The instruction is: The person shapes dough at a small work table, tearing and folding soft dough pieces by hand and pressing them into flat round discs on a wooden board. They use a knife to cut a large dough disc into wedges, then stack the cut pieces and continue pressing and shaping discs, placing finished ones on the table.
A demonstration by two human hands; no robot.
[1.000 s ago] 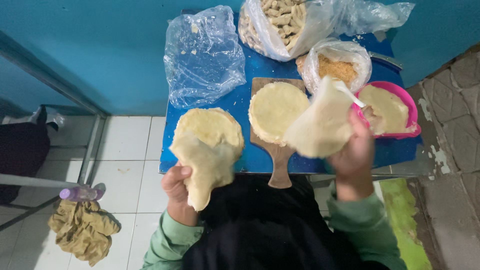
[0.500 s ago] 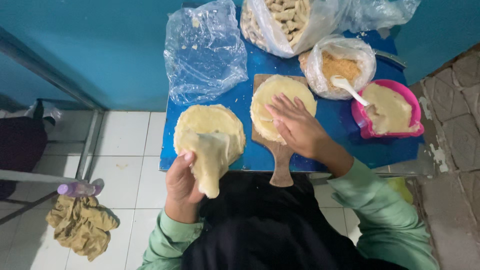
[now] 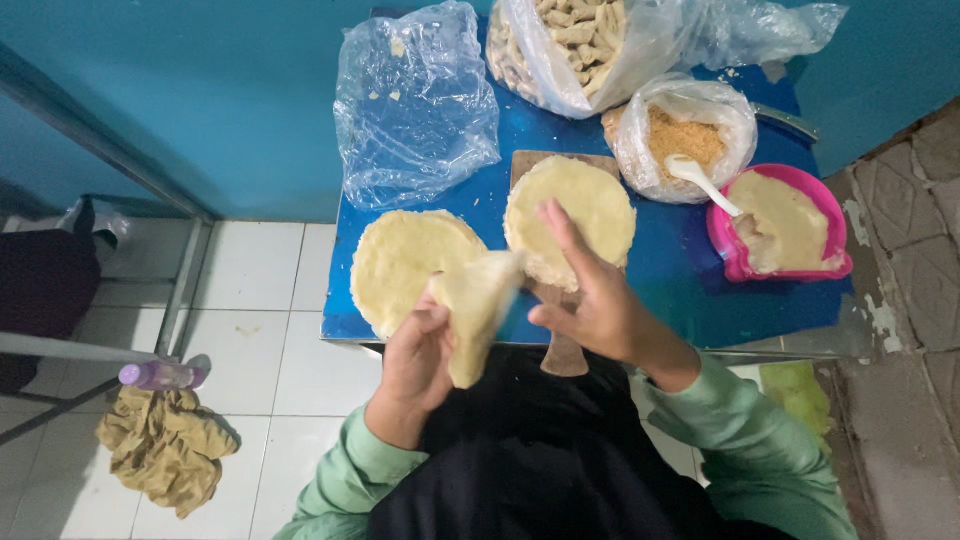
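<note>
Left hand (image 3: 418, 362): fingers closed around the lower part of a folded pale wrapper sheet (image 3: 476, 312), thumb on its near face; the sheet rises from the grip and hangs partly over the near edge of the blue table (image 3: 660, 280). Right hand (image 3: 590, 300): fingers spread and open, holding nothing, fingertips just beside the sheet's upper right edge; whether they touch it cannot be told.

Places relative to the wooden board (image 3: 560, 350):
- On the board, a round wrapper (image 3: 572, 205) lies flat, partly behind the right hand.
- Left of the board, a stack of round wrappers (image 3: 405, 262), touching the held sheet.
- Beyond and left, a crumpled clear plastic bag (image 3: 415, 100) with a few crumbs.
- Beyond, a clear bag of pale finger-shaped rolls (image 3: 570, 40).
- Right, an open clear bag of orange-brown crumbs (image 3: 685, 135).
- Further right, a pink bowl (image 3: 835, 262) of pale batter with a white spoon (image 3: 700, 180).
</note>
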